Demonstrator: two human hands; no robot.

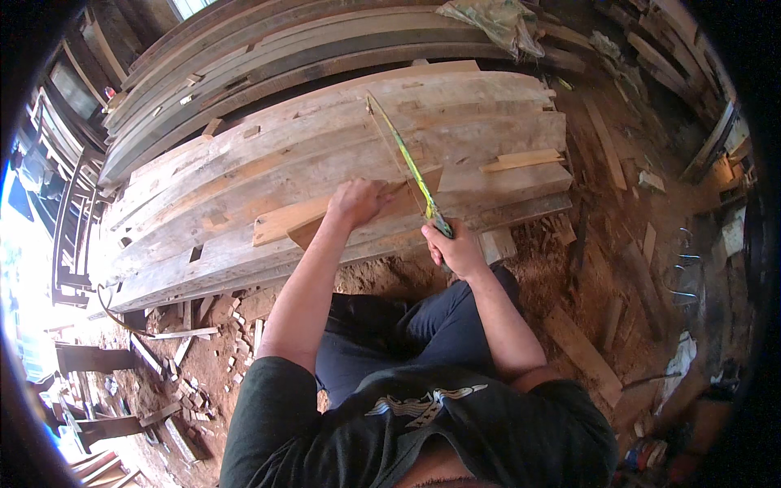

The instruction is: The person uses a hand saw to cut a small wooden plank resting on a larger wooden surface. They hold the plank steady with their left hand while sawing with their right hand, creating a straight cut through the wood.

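Note:
My right hand (458, 250) is wrapped round the lower end of a yellow-green bow saw (404, 152). The saw points away from me, and its thin blade runs along the left of the frame, across a short wooden board (419, 185). My left hand (358, 202) is closed over this board and bears down on it, a little left of the blade; its fingertips are partly hidden. Beside that hand, a second light-brown board (281, 221) lies at a slant. Both boards rest on a broad stack of weathered planks (260, 167).
Long dark beams (325, 49) are piled beyond the stack, with a crumpled plastic sack (496, 24) on top. A thin offcut (525, 160) lies at the right of the planks. Wood scraps (191, 398) and sawdust cover the ground. A metal frame (71, 220) stands at the left.

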